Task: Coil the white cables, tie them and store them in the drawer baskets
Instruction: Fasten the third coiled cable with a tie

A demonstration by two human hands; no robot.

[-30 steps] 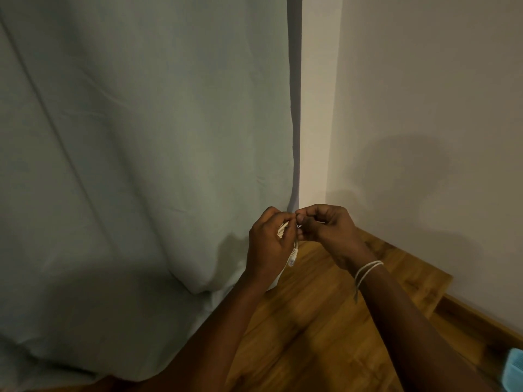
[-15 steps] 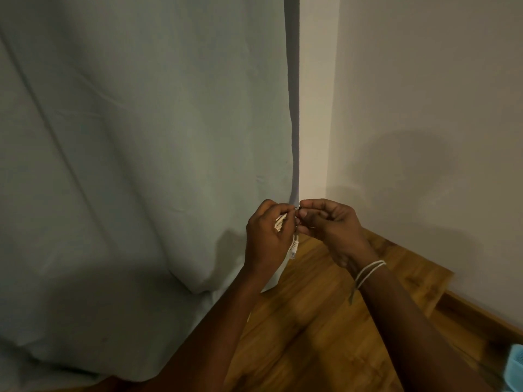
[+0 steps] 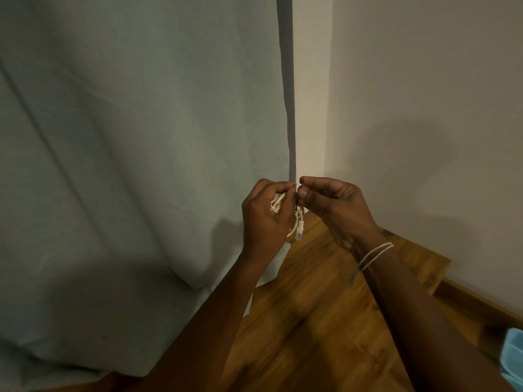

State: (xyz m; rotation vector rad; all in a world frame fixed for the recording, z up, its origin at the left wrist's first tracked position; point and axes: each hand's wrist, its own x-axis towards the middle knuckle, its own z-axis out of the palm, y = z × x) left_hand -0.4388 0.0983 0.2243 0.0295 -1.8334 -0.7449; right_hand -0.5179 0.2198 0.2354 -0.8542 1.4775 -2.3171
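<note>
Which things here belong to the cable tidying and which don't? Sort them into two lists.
Part of the job:
white cable coil, gripped in the left hand
thin dark tie, pinched by the right hand
blue basket, at the lower right edge

Just there:
curtain
wooden floor
wall
wrist string

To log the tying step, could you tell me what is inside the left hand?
The left hand grips a coiled white cable, its clear plug hanging below; the fingers cover most loops.
</note>
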